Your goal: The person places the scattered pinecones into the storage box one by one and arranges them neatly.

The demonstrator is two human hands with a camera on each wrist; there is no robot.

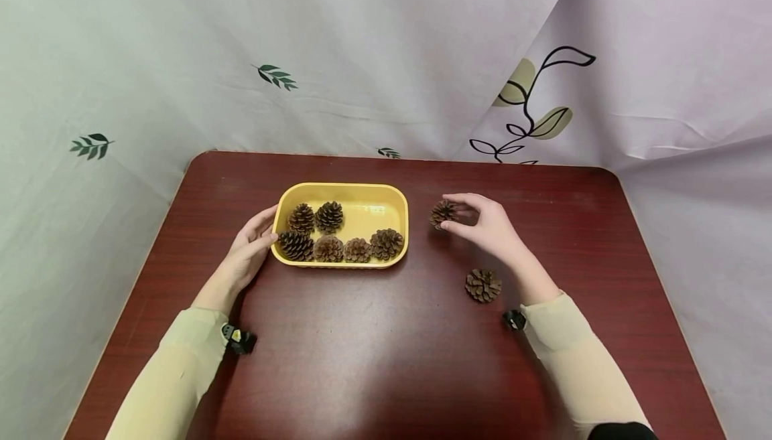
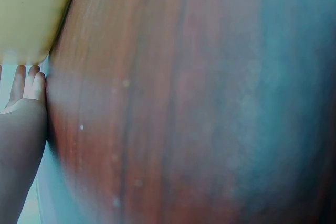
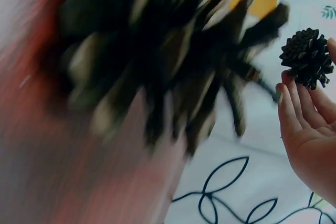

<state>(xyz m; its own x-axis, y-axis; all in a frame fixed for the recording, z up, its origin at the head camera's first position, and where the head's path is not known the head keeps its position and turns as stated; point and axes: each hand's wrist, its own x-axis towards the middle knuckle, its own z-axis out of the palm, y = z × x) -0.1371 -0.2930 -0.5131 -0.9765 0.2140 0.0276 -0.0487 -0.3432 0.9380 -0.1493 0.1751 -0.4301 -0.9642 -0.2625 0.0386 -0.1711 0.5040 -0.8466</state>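
Observation:
A yellow plastic tray (image 1: 376,219) stands toward the table's far side with several brown pine cones (image 1: 328,248) in it, along the near wall and at the left. My left hand (image 1: 244,252) is at the tray's left end, thumb by the rim; in the left wrist view its straight fingers (image 2: 18,85) touch the tray's outer wall (image 2: 31,19). Right of the tray, my right hand (image 1: 488,226) pinches a pine cone (image 1: 443,214) between thumb and fingers, just above the table. Another pine cone (image 1: 483,286) lies nearer me; it looms large and blurred in the right wrist view.
The dark red wooden table (image 1: 338,339) has rounded far corners. A pale cloth (image 1: 386,58) with leaf prints hangs behind its far edge and at both sides. Small black devices (image 1: 241,339) are strapped at both wrists.

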